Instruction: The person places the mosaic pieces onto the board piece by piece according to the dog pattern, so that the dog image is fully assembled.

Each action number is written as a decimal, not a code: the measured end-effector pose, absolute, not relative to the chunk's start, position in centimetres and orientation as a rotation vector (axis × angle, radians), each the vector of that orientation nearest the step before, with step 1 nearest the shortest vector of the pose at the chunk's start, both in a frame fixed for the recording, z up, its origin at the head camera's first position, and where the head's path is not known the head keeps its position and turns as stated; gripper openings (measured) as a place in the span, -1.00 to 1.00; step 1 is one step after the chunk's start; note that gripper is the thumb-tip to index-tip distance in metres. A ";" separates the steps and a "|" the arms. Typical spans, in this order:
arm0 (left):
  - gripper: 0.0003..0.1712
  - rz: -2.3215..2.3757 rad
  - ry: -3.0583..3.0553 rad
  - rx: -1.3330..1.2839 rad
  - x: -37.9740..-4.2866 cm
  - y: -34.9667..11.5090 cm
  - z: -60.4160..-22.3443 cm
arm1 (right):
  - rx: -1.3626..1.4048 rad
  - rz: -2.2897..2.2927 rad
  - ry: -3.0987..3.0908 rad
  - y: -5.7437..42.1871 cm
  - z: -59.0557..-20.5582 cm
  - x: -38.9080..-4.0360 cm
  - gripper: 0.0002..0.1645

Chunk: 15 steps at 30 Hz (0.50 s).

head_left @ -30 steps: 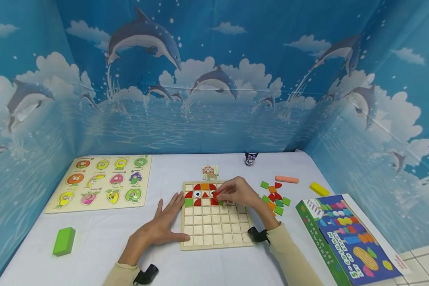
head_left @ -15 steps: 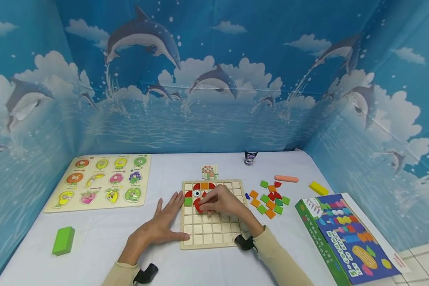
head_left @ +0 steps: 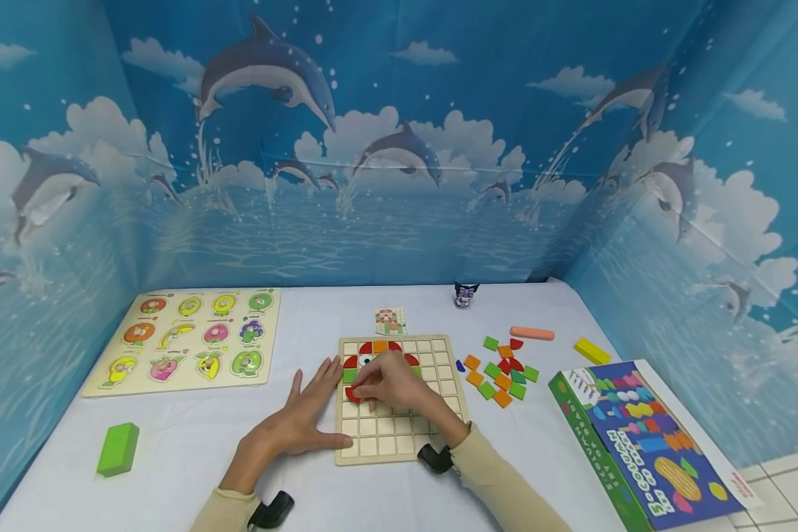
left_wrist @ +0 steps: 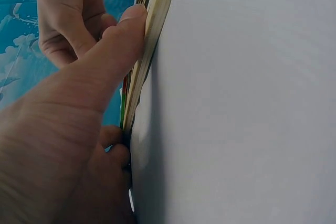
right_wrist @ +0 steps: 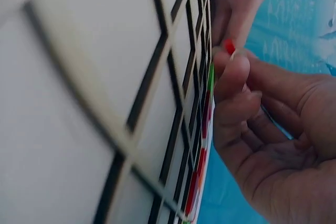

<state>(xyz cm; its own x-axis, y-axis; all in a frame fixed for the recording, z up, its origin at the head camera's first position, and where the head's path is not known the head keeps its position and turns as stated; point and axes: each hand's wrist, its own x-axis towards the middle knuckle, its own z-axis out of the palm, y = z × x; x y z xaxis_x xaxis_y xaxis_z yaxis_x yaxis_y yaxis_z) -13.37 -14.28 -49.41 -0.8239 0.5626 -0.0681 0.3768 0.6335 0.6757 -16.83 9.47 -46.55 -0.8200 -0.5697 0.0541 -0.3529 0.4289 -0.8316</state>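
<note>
A square wooden grid board [head_left: 399, 446] lies on the white table, with red, orange, green and eye-patterned tiles in its upper left cells. My right hand [head_left: 394, 383] is over the board and pinches a red tile [head_left: 352, 394] between thumb and fingertips, at the left column below a green tile [head_left: 349, 375]. The right wrist view shows the red tile [right_wrist: 229, 45] at the fingertips; its full outline is hidden. My left hand [head_left: 295, 428] rests along the board's left edge with fingers spread. Its thumb [left_wrist: 123, 38] touches the board's edge in the left wrist view.
Loose tiles [head_left: 503, 380] lie right of the board, and a pattern card [head_left: 390, 321] behind it. A fruit puzzle board [head_left: 193, 336] and a green block [head_left: 118, 448] are on the left. A large box [head_left: 652, 451], yellow block [head_left: 593, 351], orange stick [head_left: 533, 333] and figurine [head_left: 465, 295] stand right.
My right hand has moved left and slightly down across the board, carrying the red tile from the right of the face pattern to the left column. My left hand has stayed in place.
</note>
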 end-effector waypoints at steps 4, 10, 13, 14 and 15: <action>0.47 0.974 2.581 0.766 -13.4 -14.3 -49.4 | -0.732 -1.317 2.495 8.7 -46.5 -16.8 -0.95; 0.46 0.976 2.579 0.785 -13.3 -14.4 -49.2 | -0.669 -1.292 2.557 8.3 -46.3 -16.7 -0.93; 0.47 0.972 2.583 0.795 -13.3 -14.4 -49.3 | -0.672 -1.266 2.590 8.4 -46.3 -16.7 -0.94; 0.47 0.977 2.583 0.795 -13.2 -14.4 -49.4 | -0.678 -1.253 2.598 8.4 -46.3 -16.7 -0.92; 0.47 0.983 2.584 0.794 -13.2 -14.5 -49.4 | -0.683 -1.237 2.605 8.5 -46.4 -16.7 -0.89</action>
<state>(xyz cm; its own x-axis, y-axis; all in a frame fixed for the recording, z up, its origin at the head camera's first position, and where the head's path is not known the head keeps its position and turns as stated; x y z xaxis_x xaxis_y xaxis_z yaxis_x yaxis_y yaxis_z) -13.21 -14.47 -49.35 -0.8151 0.5770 -0.0506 0.3976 0.6209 0.6756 -16.73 8.46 -46.35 -0.8788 -0.4759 0.0350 -0.3279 0.5490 -0.7688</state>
